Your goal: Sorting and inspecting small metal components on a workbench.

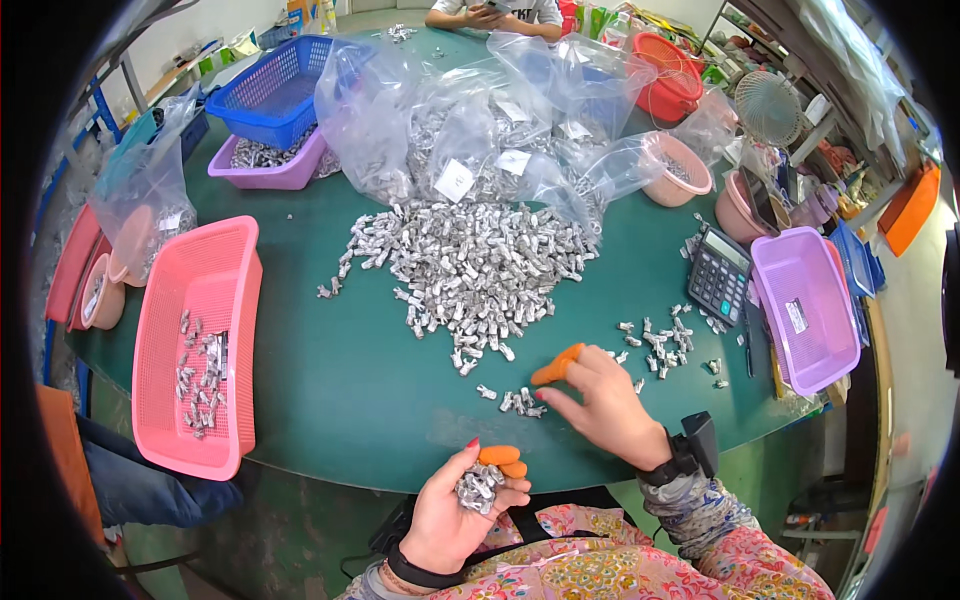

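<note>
My left hand (445,515), two fingers in orange finger cots, is cupped around a clump of small silver metal parts (479,487) at the near table edge. To its right and farther off, my right hand (610,405) reaches over the green table with an orange cot on its index finger. Its thumb and index finger are apart, and no part shows between them. Just beside their tips lies a small group of the same metal parts (521,403). Beyond, a large heap of these parts (480,260) spreads across the middle of the table.
A pink basket (247,350) with some parts stands at left. Plastic bags of parts (480,130) sit behind the heap. At right are scattered parts (660,345), a calculator (719,275) and a purple basket (838,360). Across the table, a person (500,15) holds a phone.
</note>
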Demonstrator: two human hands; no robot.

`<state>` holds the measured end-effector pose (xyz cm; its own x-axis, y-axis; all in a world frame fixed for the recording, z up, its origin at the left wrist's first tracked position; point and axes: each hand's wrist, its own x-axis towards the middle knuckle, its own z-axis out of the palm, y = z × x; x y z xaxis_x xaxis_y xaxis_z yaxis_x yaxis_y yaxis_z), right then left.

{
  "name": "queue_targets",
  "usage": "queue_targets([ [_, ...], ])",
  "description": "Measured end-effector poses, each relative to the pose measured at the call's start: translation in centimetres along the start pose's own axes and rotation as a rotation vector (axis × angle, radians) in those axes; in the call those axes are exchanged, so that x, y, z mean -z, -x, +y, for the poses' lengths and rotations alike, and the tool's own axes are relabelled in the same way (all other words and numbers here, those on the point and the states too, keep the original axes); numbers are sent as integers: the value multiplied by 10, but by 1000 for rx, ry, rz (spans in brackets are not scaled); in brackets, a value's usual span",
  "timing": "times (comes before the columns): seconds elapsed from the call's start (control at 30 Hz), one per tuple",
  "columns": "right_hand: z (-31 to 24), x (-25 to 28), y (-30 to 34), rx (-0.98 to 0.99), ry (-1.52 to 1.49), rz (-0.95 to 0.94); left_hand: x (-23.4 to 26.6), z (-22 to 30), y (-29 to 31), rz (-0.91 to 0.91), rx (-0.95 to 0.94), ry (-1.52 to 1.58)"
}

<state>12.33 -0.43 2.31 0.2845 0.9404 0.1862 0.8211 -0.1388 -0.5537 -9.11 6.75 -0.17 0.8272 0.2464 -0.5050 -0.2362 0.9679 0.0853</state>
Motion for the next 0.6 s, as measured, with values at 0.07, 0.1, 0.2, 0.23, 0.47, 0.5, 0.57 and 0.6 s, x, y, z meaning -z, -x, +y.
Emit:
queue_targets([
  [0.07, -4, -6, -2, 54, 79, 9, 3, -1, -1, -37, 18, 35],
  [0.1, -5, -7, -2, 43, 101, -2, 4, -1, -1, -74, 37, 71],
  [0.2, -1, -9, -2, 38, 84, 15, 6, 0, 2, -57, 57, 88],
  [0.23, 0, -11, -3, 40, 83, 17, 8, 0, 2, -57, 55, 86],
  [0.47, -13, -3, -4, -109, -198, -39, 9, -1, 3, -51, 71, 67],
  [0.5, -14, -1, -5, -40, -185, -3, 8, -1, 3, -24, 70, 50],
  [0.57, -15, 0, -7, 5, -210, 27, 6, -1, 4, -10, 66, 32],
  [0.6, -16, 1, -8, 46, -234, 57, 5, 0, 4, 7, 64, 15],
])
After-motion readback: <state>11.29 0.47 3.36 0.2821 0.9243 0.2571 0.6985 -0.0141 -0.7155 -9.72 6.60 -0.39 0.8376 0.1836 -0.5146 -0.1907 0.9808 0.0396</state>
